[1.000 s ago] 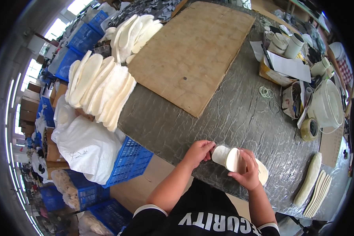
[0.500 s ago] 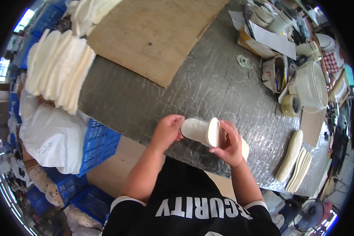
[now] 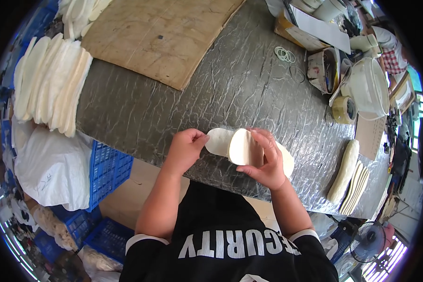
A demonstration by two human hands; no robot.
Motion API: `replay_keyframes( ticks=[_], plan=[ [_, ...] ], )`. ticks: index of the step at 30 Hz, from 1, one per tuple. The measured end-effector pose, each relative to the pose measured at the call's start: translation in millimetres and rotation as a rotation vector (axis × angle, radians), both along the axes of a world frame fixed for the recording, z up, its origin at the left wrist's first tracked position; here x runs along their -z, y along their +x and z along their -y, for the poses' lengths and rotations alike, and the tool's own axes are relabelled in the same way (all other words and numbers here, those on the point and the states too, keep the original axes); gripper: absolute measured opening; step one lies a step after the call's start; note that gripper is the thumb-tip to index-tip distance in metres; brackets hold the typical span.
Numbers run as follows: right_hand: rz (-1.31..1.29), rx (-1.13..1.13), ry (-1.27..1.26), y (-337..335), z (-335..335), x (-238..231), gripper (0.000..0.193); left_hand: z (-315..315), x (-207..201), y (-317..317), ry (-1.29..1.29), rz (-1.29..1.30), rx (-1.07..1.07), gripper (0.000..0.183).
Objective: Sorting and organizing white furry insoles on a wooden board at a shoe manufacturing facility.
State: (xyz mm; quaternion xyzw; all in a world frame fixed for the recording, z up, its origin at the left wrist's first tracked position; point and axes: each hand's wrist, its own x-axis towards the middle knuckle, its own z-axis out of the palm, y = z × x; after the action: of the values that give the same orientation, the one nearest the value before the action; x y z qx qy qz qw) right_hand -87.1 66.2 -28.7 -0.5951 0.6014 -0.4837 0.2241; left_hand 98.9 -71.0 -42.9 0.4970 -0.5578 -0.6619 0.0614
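Observation:
Close to the table's near edge, my right hand (image 3: 267,162) is closed around some cream insoles (image 3: 241,147), thumb below and fingers over the top. Their rounded end leans to the left, above a pale insole (image 3: 218,141) lying lower. Thumb and fingertips of my left hand (image 3: 185,148) are pinched together at the left tip of that lower insole. Another cream insole end (image 3: 285,160) shows to the right, behind my right hand. How many pieces the right hand holds is hidden.
Insole stacks (image 3: 51,84) stand at the far left, beside a brown board (image 3: 160,37). To the right lie a tape roll (image 3: 344,110), rubber bands (image 3: 285,54), a clear bucket (image 3: 367,87) and more insoles (image 3: 355,188). Blue crates (image 3: 110,164) stand below the table's left edge.
The insoles in my right hand have tipped over to the left and show more of their broad face. My left hand stays at the lower insole's tip. The whole view has shifted slightly.

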Motion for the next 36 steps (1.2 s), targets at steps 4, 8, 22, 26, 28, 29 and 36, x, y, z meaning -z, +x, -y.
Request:
replay_keyframes(
  ticks=[4,8,22,26,28,29,36],
  plan=[
    [-0.138,0.021,0.029,7,6,-10,0.085,3,5,3,0.039,-0.025,0.009,0.018],
    [-0.175,0.036,0.060,14,6,-8,0.084,6,6,6,0.229,-0.298,-0.100,0.012],
    [-0.380,0.198,-0.029,42,-12,3,0.053,4,22,30,0.148,-0.466,-0.021,0.008],
    [-0.428,0.193,-0.093,49,-23,13,0.045,0,22,40,0.177,-0.554,0.016,0.022],
    [-0.418,0.203,-0.072,52,-24,15,0.041,-1,21,43,0.170,-0.539,0.040,0.022],
    [-0.414,0.211,-0.068,52,-23,15,0.041,-1,21,43,0.159,-0.535,0.055,0.022],
    [-0.391,0.223,-0.019,48,-9,12,0.043,2,21,48,0.138,-0.516,0.067,0.025]
  ],
)
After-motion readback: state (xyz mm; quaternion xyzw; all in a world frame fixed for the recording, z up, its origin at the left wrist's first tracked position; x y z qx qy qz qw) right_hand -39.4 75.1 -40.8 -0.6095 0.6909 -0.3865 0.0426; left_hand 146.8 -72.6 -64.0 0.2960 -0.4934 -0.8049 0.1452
